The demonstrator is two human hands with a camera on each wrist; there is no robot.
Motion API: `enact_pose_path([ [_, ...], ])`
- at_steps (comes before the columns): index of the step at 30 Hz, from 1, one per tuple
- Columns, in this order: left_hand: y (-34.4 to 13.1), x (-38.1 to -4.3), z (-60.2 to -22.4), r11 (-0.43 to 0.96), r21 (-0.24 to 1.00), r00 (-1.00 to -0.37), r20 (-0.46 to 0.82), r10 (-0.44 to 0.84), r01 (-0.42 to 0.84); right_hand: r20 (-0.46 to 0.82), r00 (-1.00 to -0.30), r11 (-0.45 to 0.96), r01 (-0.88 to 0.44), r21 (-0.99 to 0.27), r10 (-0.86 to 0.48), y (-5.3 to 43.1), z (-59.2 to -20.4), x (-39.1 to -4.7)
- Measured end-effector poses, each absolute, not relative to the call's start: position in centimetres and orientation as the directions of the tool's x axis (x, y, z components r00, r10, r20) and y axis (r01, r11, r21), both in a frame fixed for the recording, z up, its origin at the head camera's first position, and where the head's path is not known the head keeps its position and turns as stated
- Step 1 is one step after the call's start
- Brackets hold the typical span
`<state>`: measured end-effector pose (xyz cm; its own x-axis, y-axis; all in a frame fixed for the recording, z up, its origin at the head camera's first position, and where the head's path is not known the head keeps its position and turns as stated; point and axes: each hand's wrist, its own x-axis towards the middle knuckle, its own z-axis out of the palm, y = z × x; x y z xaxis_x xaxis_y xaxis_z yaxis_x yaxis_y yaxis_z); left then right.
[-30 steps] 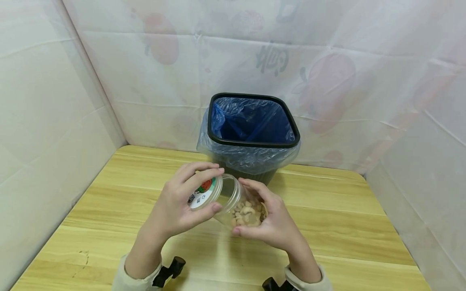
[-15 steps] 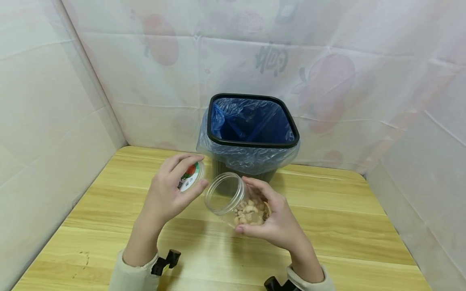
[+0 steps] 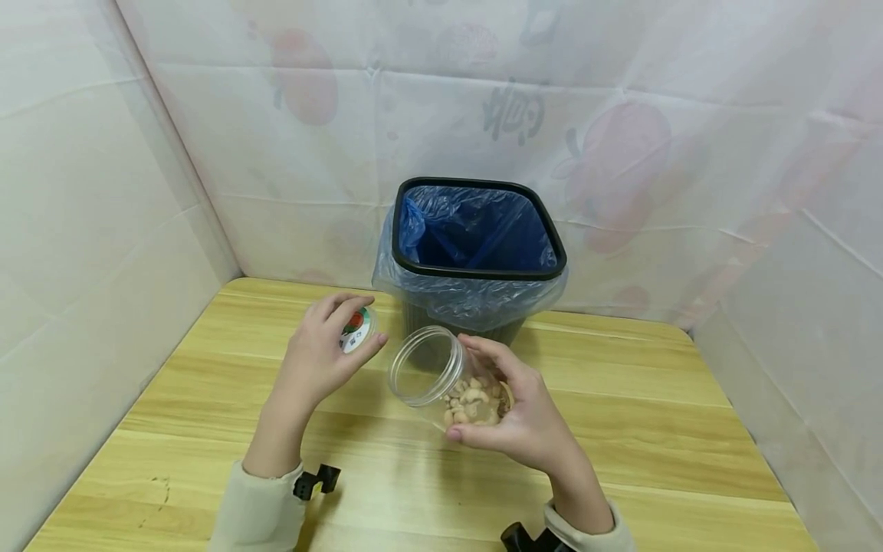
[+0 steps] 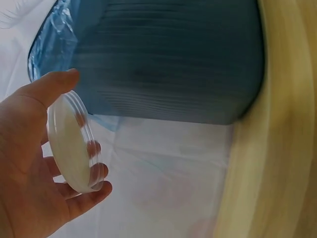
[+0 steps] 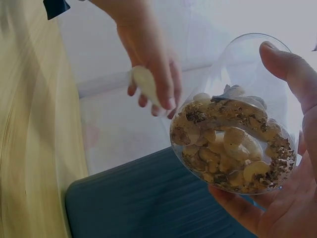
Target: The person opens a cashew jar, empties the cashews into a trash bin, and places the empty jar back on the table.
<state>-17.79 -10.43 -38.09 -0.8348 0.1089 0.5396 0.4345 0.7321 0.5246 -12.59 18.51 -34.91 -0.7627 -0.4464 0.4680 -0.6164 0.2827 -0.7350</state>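
Observation:
My left hand (image 3: 319, 353) grips a round screw lid (image 3: 357, 330) by its edge, thumb on one side and fingers on the other. The lid has clear sides and a printed label with a red and green picture. In my right hand (image 3: 524, 414) is a clear plastic jar (image 3: 428, 368), tilted with its uncovered mouth toward the left hand. Pale cashew-like nuts (image 3: 472, 399) fill its lower part. Dark crumbs (image 5: 198, 114) line the jar's base in the right wrist view. Lid and jar are apart, both above the table.
A dark ribbed bin (image 3: 476, 322) with a black rim and a blue bag liner (image 3: 476, 222) stands just behind the hands, near the back of the wooden table (image 3: 635, 429). Pale printed cloth walls (image 3: 428, 107) surround the table on three sides.
The left hand has moved left, taking the lid away from the jar's mouth. The jar has turned slightly so its opening shows more, still in the right hand.

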Motion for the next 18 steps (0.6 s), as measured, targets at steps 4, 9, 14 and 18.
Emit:
enact_pose_path([
  [4,-10.6,-18.1,-38.6,0.742,0.546,-0.873,0.476,0.108,0.390,0.461,-0.767,0.281,-0.610,-0.741,-0.447,18.5,-34.9,-12.6],
  [9,-10.8,-18.5,-39.2,0.748,0.557,-0.899,0.421,0.120,0.360,0.457,-0.770,0.287,-0.606,-0.742,-0.446,18.4,-34.8,-12.6],
  [14,-11.1,-19.0,-39.9,0.757,0.568,-0.923,0.367,0.118,0.323,0.450,-0.776,0.296,-0.600,-0.743,-0.443,18.4,-34.7,-12.5],
  [18,-11.4,-19.3,-40.6,0.766,0.577,-0.942,0.316,0.110,0.283,0.446,-0.777,0.295,-0.597,-0.746,-0.444,18.4,-34.8,-12.6],
])
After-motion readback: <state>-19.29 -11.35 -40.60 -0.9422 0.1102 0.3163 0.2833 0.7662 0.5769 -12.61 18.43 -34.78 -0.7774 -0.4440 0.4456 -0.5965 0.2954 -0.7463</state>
